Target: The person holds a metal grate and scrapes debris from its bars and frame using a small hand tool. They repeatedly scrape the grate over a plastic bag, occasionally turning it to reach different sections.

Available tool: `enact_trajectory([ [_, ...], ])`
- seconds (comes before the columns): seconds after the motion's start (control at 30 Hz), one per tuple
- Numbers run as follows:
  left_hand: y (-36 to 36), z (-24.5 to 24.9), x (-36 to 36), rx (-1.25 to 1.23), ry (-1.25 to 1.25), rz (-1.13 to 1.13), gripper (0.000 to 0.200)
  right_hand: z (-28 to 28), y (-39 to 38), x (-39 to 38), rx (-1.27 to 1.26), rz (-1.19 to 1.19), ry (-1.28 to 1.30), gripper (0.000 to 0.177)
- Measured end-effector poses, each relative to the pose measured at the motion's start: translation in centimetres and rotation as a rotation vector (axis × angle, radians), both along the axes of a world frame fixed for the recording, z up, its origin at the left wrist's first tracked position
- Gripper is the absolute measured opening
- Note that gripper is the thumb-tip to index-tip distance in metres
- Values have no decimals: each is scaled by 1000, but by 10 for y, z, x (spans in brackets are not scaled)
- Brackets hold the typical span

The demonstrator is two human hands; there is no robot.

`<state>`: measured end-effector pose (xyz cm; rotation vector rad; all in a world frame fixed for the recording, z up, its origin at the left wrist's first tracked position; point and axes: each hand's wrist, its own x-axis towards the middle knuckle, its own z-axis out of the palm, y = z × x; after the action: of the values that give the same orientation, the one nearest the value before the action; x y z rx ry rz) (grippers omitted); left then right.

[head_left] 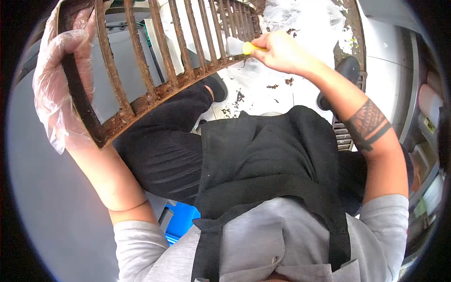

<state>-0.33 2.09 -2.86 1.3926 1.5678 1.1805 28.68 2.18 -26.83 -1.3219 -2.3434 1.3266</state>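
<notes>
My left hand (70, 61), in a clear plastic glove, grips one end of a long rusty drain grate (141, 96) at the upper left. The grate is lifted and tilted, its dark end bar lying across my palm. Brown grime coats its bars. My right hand (284, 52) is bare and closed around the yellow handle (253, 48) of a scraper. The scraper's pale blade (234, 46) meets the grate's bars near the far end.
Dark flakes (240, 97) litter the white tiled floor. A clear plastic sheet (300, 19) lies beyond my right hand. More slotted grating (344, 136) shows beside my right leg. A grey panel (47, 178) stands at left, with a blue object (182, 218) near my left hip.
</notes>
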Motion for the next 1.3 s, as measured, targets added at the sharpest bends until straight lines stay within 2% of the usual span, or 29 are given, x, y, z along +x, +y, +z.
enact_trajectory([
  [0.07, 0, 5, 8, -32, 47, 42, 68, 3, 8, 12, 158, 107, -36, 35],
  [0.2, -5, 3, 10, 49, 79, 2, 65, 58, 17, 10, 13, 2, 76, 35],
  [0.3, -11, 8, 21, 29, 89, 120, 65, 75, 5, -9, 144, 28, 137, 32],
  [0.33, -20, 16, 42, 74, 233, 58, 77, 68, 2, -17, 294, 46, 179, 29],
  [0.37, -26, 20, 53, 118, 376, -6, 89, 70, 0, -21, 290, 44, 181, 29],
  [0.43, -25, 19, 53, 121, 355, -5, 88, 79, -8, -24, 483, 174, 51, 25],
  [0.5, -24, 16, 53, 133, 306, 7, 85, 80, -9, -24, 476, 198, 43, 24],
  [0.57, -22, 12, 52, 157, 253, 18, 83, 78, -1, -20, 199, 54, 171, 22],
  [0.6, -20, 10, 52, 168, 223, 24, 82, 78, -1, -19, 202, 55, 167, 22],
  [0.67, -18, 5, 51, 187, 172, 37, 79, 75, 1, -22, 371, 112, 88, 23],
  [0.83, -12, -7, 47, 220, 59, 48, 74, 87, -25, -21, 432, 197, 16, 26],
  [0.9, -10, -10, 45, 246, 10, 56, 72, 83, -27, -20, 196, 82, 5, 25],
  [0.93, -10, -11, 44, 259, -12, 61, 71, 82, -31, -22, 202, 83, 7, 25],
  [1.0, -11, -12, 41, 278, -33, 65, 70, 82, -42, -28, 7, -74, 83, 28],
  [1.03, -12, -13, 36, 294, -43, -22, 70, 84, -43, -30, 8, -77, 83, 28],
  [1.1, -12, -15, 28, 326, -67, -194, 71, 88, -43, -36, -368, -173, 120, 28],
  [1.23, -11, -15, 30, 315, -8, -172, 71, 66, -40, -29, -492, -206, 182, 37],
  [1.3, -11, -11, 42, 241, -140, 43, 70, 55, -44, -30, 456, -61, 259, 21],
])
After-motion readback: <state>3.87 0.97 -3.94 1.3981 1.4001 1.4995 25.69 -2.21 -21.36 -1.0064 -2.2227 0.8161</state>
